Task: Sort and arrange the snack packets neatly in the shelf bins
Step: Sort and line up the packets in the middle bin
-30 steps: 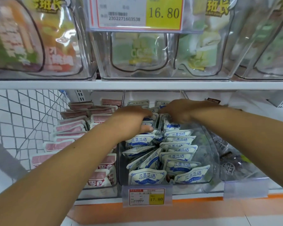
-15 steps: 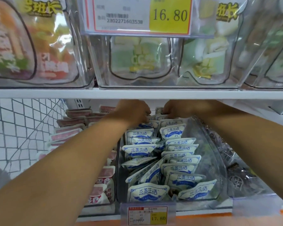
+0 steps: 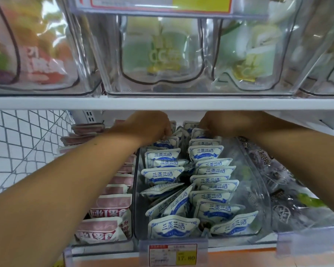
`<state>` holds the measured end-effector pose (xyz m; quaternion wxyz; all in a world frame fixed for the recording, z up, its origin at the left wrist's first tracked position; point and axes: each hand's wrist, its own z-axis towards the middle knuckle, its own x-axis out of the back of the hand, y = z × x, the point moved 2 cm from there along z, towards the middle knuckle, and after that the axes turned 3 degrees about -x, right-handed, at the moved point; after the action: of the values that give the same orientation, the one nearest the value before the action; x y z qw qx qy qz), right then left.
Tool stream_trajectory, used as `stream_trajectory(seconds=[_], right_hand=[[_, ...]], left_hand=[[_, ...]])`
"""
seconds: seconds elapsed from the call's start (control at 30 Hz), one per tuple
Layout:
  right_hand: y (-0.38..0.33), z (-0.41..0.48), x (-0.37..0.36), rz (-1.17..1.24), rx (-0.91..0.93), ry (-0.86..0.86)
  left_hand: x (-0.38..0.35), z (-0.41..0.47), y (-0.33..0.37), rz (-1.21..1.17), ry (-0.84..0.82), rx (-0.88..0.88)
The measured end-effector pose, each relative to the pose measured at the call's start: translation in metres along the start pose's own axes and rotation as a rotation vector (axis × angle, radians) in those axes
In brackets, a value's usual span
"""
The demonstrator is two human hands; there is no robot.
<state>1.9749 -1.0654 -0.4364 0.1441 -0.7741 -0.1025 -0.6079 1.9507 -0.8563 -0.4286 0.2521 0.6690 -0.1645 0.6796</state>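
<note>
A clear middle bin (image 3: 258, 191) on the lower shelf holds several white-and-blue snack packets (image 3: 204, 153) in two rough rows. Both my arms reach deep under the upper shelf to the back of this bin. My left hand (image 3: 152, 126) lies knuckles up with its fingers curled down onto the rear packets of the left row. My right hand (image 3: 218, 123) does the same over the rear packets of the right row. The fingertips of both hands are hidden among the packets, so their hold is unclear.
The left bin holds several pink-and-white packets (image 3: 112, 207). The right bin holds dark packets (image 3: 274, 170). The white upper shelf (image 3: 162, 103) carries clear bins of green and orange bags just above my hands. A price tag (image 3: 173, 254) hangs at the front. Wire mesh (image 3: 23, 143) stands left.
Both hands have slid farther back in the middle bin, under the upper shelf. The view has moved closer and tilted, so the bin looks larger.
</note>
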Motion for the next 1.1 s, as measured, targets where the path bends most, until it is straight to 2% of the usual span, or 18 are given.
stream_trajectory(seconds=[0.07,0.2,0.33,0.5,0.63,0.8,0.93,1.1], right_hand=[[-0.005,0.003,0.002,-0.017,-0.009,-0.022],[-0.009,0.014,0.007,0.208,0.004,-0.003],[-0.022,0.028,0.002,0.085,-0.072,-0.011],[-0.03,0.034,0.0,0.071,-0.143,-0.172],[-0.026,0.029,-0.005,-0.069,-0.139,-0.028],[-0.013,0.017,0.004,0.072,-0.02,0.032],[-0.013,0.001,0.005,0.153,-0.014,0.064],[-0.008,-0.011,0.005,0.336,0.012,0.141]], left_hand=[[-0.004,0.0,-0.001,0.0,0.009,0.026],[-0.009,-0.001,0.0,-0.006,-0.002,0.049],[-0.007,-0.005,0.0,-0.039,0.005,0.056],[-0.006,-0.005,-0.001,-0.077,-0.002,0.068],[-0.007,-0.006,-0.002,-0.092,0.002,0.058],[-0.004,-0.01,0.002,-0.075,-0.079,0.068],[-0.005,-0.011,0.011,0.079,-0.13,0.056],[-0.009,-0.005,0.037,-0.208,-0.09,0.053]])
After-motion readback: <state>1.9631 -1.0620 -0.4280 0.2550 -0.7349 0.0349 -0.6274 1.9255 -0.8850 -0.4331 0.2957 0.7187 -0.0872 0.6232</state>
